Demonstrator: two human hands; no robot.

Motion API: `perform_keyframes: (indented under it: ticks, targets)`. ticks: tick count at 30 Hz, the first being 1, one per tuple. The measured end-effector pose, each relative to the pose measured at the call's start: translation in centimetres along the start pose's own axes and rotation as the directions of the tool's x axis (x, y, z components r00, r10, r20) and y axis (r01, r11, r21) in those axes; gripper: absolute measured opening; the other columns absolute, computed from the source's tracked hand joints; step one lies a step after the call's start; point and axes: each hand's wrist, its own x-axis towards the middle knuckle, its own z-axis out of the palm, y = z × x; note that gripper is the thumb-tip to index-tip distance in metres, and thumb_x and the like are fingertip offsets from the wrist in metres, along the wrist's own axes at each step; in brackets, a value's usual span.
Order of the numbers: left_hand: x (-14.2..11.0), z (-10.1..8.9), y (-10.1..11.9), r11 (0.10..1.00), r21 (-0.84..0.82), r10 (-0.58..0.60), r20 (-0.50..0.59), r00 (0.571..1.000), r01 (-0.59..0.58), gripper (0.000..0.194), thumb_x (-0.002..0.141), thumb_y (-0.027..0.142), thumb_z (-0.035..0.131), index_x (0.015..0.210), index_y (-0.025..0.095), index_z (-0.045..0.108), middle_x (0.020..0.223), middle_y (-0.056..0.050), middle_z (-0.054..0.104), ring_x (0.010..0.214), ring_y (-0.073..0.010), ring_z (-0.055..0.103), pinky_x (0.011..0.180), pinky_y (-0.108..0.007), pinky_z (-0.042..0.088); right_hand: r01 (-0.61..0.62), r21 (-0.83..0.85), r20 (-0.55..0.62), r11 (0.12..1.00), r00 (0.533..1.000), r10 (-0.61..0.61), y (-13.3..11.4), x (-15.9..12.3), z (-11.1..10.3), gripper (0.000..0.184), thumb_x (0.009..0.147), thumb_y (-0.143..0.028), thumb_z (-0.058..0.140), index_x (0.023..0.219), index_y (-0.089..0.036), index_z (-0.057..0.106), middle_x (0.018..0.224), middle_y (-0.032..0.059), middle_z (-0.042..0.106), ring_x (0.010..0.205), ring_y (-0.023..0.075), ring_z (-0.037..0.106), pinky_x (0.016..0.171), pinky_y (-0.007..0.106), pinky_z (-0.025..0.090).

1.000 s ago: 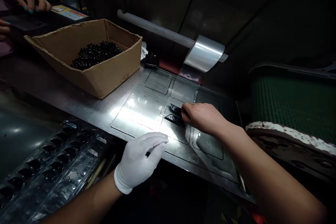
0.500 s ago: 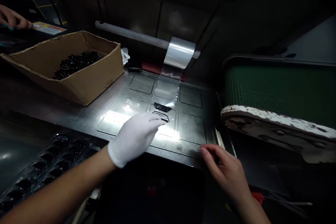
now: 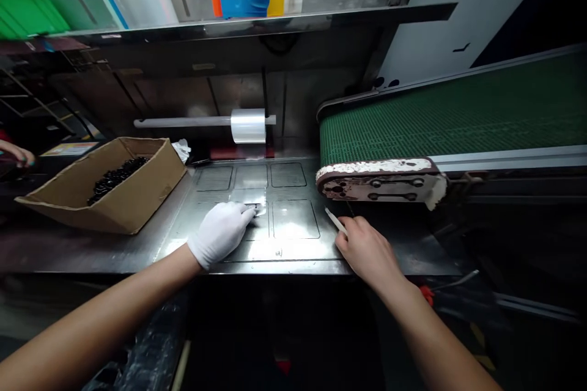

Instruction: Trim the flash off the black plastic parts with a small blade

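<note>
Film (image 3: pixel 255 206) is lying under the gloved left hand (image 3: pixel 221 233), fingers pressing flat together – right hand (image 3: pixel 364 250) is pinching a pale stick (image 3: pixel 335 220).

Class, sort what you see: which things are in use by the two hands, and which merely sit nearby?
In use: left hand, small part under film, right hand, thin blade, metal plate.
Nearby: cardboard box, film roll, conveyor belt.
</note>
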Motion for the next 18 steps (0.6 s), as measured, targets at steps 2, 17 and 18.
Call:
perform_keyframes:
  ticks: [2, 17, 18]
  targets:
    - [-1.1, 0.0, 0.8, 1.0, -0.028, -0.012, -0.021, 1.0, 0.011, 0.028, 0.104, 0.011, 0.046, 0.112, 0.014, 0.072, 0.1, -0.011, 0.072, 0.089, -0.0262, 0.067, 0.077, -0.037, 0.049, 0.031, 0.045, -0.017, 0.999, 0.999, -0.031, 0.4, -0.9, 0.0, 0.031, 0.098, -0.021, 0.049, 0.117, -0.016, 0.073, 0.104, 0.0126, 0.068, 0.085, 0.027, 0.068, 0.068, 0.037, 0.046]
    - [-6.9, 2.7, 2.3, 0.901, -0.431, -0.069, -0.247, 0.967, -0.045, 0.02, 0.102, 0.012, 0.049, 0.107, 0.018, 0.068, 0.097, -0.008, 0.071, 0.09, -0.0224, 0.067, 0.081, -0.039, 0.056, 0.21, 0.376, 0.201, 0.902, 0.932, -0.3, -4.7, 0.4, -0.7, 0.04, 0.108, -0.043, 0.044, 0.135, -0.026, 0.068, 0.125, 0.004, 0.077, 0.115, 0.0238, 0.073, 0.097, 0.038, 0.058]
    - [-7.1, 2.7, 1.6, 0.875, -0.482, -0.105, -0.276, 0.955, -0.044, 0.02, 0.102, 0.012, 0.05, 0.107, 0.019, 0.068, 0.098, -0.008, 0.071, 0.092, -0.0224, 0.068, 0.083, -0.039, 0.057, 0.259, 0.363, 0.21, 0.895, 0.913, -0.349, -5.3, 1.1, -0.7, 0.039, 0.108, -0.041, 0.045, 0.135, -0.026, 0.068, 0.124, 0.0039, 0.076, 0.113, 0.0232, 0.073, 0.095, 0.037, 0.058]
